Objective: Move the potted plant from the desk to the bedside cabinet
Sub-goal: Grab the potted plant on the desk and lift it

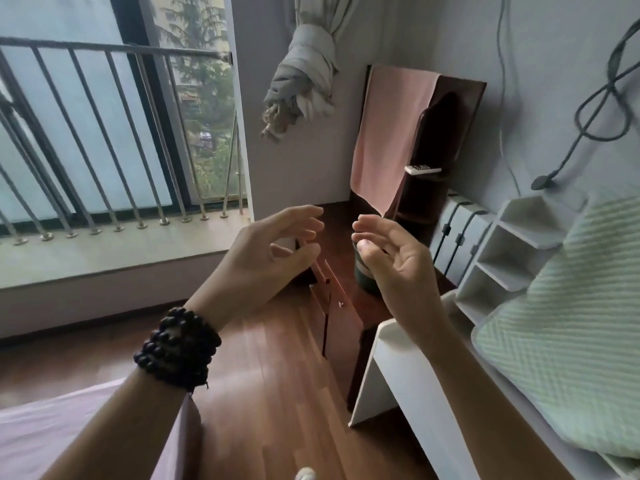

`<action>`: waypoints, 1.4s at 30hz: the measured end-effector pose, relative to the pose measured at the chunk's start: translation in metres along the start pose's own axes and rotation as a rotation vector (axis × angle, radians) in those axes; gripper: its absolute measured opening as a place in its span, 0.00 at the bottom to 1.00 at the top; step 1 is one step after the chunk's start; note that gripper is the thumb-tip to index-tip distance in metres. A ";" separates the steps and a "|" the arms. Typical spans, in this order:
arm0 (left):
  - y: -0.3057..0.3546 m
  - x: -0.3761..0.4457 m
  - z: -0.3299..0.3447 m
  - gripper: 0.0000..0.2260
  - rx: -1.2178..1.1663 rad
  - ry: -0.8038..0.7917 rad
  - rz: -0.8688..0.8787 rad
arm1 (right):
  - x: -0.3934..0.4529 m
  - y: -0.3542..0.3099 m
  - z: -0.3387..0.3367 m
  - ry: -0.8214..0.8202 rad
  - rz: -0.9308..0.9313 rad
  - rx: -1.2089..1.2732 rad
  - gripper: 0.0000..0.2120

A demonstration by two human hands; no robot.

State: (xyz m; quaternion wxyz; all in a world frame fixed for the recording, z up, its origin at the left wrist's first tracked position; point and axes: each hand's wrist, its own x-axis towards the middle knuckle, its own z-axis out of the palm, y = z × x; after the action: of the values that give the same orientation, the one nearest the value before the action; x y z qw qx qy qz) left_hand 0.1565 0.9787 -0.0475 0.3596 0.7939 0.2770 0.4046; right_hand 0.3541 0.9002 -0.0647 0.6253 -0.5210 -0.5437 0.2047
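A dark green pot (364, 280) with a pale band stands on the dark red-brown wooden cabinet (341, 233). My right hand (393, 263) covers most of it, so no leaves can be seen. That hand hovers just in front of the pot with fingers spread and nothing in it; whether it touches the pot I cannot tell. My left hand (272, 258), with a dark bead bracelet on the wrist, is held open to the left of the pot, above the cabinet's front edge, and is empty too.
A white shelf unit (512, 258) with a green striped cloth (575, 341) stands right of the cabinet. Behind it a pink towel (388, 133) hangs over a dark board, with a remote (422, 169) on a small shelf. A knotted curtain (304, 81), a railed window (104, 133) and wooden floor (263, 393) lie to the left.
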 end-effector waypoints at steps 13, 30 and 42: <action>-0.117 0.232 -0.002 0.19 -0.034 -0.125 0.059 | 0.203 0.112 0.007 0.166 0.028 -0.003 0.13; -0.264 0.450 0.031 0.19 -0.227 -0.623 0.245 | 0.313 0.200 0.049 0.682 0.134 -0.291 0.17; -0.354 0.486 0.057 0.20 -0.387 -0.937 0.200 | 0.316 0.245 0.120 0.936 0.311 -0.369 0.16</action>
State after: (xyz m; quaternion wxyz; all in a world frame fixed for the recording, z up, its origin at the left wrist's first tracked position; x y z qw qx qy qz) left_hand 0.4047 1.5221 -0.1368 0.5448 0.8316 -0.0709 0.0818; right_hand 0.4252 1.3029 -0.1477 0.6612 -0.7328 -0.1493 -0.0587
